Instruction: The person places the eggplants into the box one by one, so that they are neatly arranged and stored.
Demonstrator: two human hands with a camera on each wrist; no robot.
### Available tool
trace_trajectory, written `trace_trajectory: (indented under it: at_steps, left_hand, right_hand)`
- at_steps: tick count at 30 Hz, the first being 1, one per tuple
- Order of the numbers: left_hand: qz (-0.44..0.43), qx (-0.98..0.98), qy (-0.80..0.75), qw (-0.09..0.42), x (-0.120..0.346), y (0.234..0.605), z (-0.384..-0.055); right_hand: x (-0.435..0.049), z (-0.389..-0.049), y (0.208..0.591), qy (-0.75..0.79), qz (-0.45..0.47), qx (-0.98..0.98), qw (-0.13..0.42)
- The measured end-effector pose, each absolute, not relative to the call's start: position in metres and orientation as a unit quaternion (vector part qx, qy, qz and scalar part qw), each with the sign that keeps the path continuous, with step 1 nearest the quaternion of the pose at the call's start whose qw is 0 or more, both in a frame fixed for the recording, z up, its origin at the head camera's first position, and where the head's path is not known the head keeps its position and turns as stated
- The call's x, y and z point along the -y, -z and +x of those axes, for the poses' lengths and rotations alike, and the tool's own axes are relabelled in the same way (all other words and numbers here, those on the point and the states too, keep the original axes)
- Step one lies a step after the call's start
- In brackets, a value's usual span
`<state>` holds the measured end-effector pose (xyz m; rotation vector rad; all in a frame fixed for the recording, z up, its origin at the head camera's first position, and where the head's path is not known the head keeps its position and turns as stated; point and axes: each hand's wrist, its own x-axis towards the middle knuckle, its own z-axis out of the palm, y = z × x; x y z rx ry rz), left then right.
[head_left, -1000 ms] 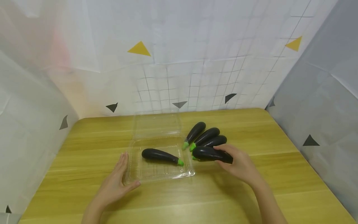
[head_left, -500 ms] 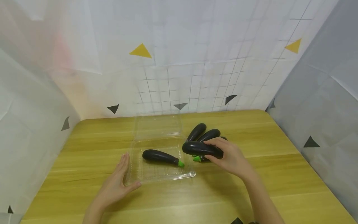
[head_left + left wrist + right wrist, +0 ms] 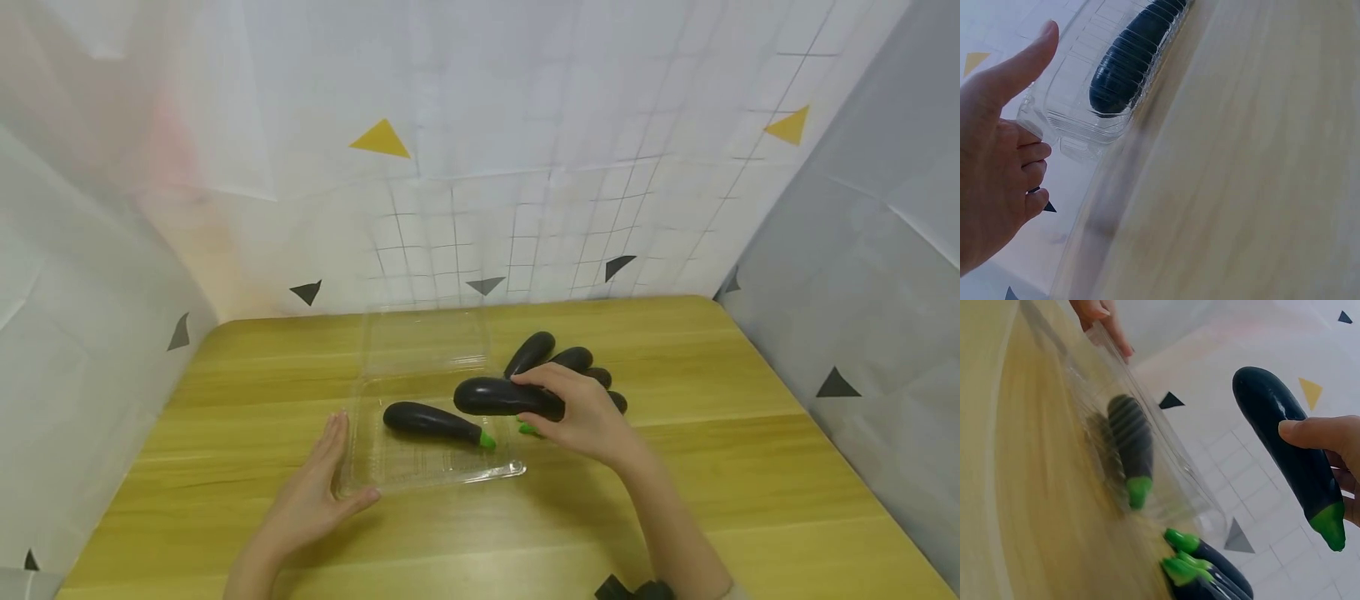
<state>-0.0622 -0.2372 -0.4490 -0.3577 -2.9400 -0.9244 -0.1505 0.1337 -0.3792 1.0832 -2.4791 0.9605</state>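
My right hand (image 3: 573,412) pinches a dark eggplant (image 3: 483,396) between thumb and fingers, in the air over the right part of a clear plastic clamshell box (image 3: 472,477). The right wrist view shows the green stem end of the held eggplant (image 3: 1288,456) beside my fingers. Inside the box lies another eggplant (image 3: 427,420), its green stem pointing right. Against the box's left side rests my left hand (image 3: 307,492), fingers extended along the wall and thumb at the near-left corner. The left wrist view shows those fingers at the box's edge (image 3: 1085,128).
Several more eggplants (image 3: 531,353) lie fanned out on the wooden table (image 3: 480,546), right of the box and partly behind my right hand. The box's clear lid (image 3: 423,337) is raised open at the back. White walls (image 3: 480,192) enclose the table's back and sides.
The right hand has carried its eggplant leftward from the pile to over the box. My left hand and the eggplant inside the box have stayed in place.
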Motion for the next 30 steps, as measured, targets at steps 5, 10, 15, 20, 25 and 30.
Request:
trace_trajectory:
  at_steps: [5, 10, 15, 20, 25, 30]
  left_hand:
    - [-0.115, 0.947, 0.300, 0.016, 0.238, 0.449, -0.063]
    - [-0.114, 0.949, 0.294, 0.017, 0.238, 0.451, -0.063]
    - [-0.111, 0.948, 0.298, 0.013, 0.238, 0.451, -0.063]
    - [-0.111, 0.946, 0.304, 0.012, 0.237, 0.451, -0.063]
    - [-0.111, 0.947, 0.300, 0.015, 0.237, 0.450, -0.063]
    - [-0.111, 0.947, 0.301, 0.018, 0.236, 0.450, -0.062]
  right_hand:
    - [-0.120, -0.149, 0.385, -0.347, 0.394, 0.843, 0.118]
    - [-0.104, -0.148, 0.391, -0.352, 0.419, 0.829, 0.111]
    - [-0.090, -0.146, 0.392, -0.351, 0.441, 0.819, 0.107]
    - [-0.081, -0.144, 0.394, -0.349, 0.452, 0.815, 0.099]
    - [-0.074, -0.144, 0.398, -0.357, 0.454, 0.811, 0.092]
    - [-0.063, -0.147, 0.406, -0.334, 0.466, 0.813, 0.101]
